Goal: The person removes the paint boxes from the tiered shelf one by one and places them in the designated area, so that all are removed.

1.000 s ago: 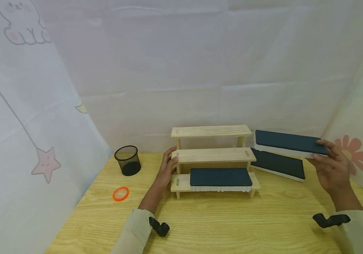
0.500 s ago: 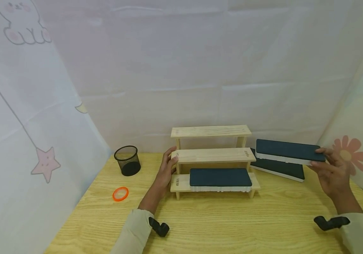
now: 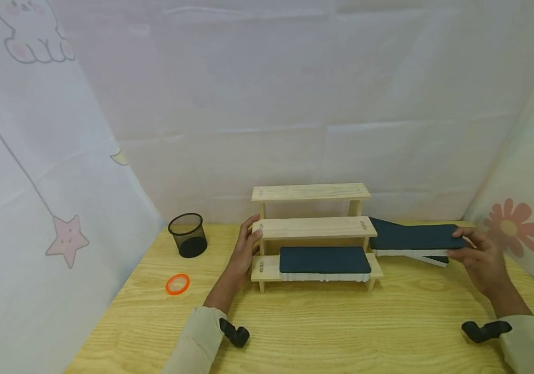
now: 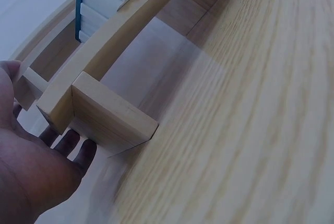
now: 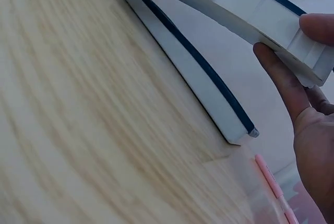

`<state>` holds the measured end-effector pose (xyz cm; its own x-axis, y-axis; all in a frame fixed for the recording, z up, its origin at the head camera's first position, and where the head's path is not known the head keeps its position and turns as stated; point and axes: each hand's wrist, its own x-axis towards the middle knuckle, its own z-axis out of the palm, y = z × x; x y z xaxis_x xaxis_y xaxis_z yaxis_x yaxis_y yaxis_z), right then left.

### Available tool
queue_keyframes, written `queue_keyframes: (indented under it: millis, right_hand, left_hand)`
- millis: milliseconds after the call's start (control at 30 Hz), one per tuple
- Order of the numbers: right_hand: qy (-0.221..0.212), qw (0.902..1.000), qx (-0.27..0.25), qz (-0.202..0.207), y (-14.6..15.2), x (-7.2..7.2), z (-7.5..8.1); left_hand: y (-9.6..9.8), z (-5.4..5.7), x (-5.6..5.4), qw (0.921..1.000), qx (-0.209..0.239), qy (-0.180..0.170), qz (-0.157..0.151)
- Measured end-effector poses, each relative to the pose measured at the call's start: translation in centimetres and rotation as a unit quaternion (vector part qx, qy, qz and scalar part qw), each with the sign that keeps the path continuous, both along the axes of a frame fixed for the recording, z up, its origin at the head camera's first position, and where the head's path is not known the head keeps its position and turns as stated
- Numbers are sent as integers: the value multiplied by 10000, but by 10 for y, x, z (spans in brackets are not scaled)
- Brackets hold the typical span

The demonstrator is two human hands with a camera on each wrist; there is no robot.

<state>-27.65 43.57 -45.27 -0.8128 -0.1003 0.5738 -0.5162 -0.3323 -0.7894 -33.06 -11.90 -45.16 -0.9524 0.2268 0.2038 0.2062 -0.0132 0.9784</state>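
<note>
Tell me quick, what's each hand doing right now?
Left hand: holding the left end of the rack.
Right hand: holding a blue-topped box, pinched at its right end.

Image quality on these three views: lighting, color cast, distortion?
Head: soft, even light, table looks yellowish. Left wrist: dimmer, bluish cast, edges of the wooden stand bow. Right wrist: cool cast, long edge of the case on the tabletop bows too, probably lens distortion.
</note>
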Motion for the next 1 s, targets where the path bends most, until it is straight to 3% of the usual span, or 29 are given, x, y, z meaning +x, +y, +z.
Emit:
queue_keyframes:
  millis: [233, 333, 467, 567, 667, 767, 833, 1000]
  right_hand:
    - [-138, 9991, 278, 288, -1, -1, -3]
    - [-19, 9979, 517, 381, -1, -2, -3]
    - [-177, 9917, 1267, 86, 0, -1, 0]
    - [-429, 9678, 2407, -600, 2, 3, 3]
    - [-615, 9281, 3464, -1219, 6, 9, 6]
    - [-716, 9007, 4026, -1469, 10, 14, 6]
    - [-695, 8939, 4173, -1479, 13, 17, 5]
    - [-578, 8944, 4255, -1252, 16, 20, 1]
  left_hand:
    - [-1, 11, 6, 9996, -6, -83, -253]
    - [0, 8, 4, 9997, 5, -51, -222]
    - [1, 0, 0, 10000, 52, 73, 2]
    - [3, -3, -1, 9998, 50, 196, 69]
    - [3, -4, -1, 9996, 50, 266, 65]
    - [4, -5, -1, 9996, 52, 271, 107]
    - [4, -5, -1, 9994, 86, 324, 86]
    - [3, 0, 2, 9995, 64, 302, 89]
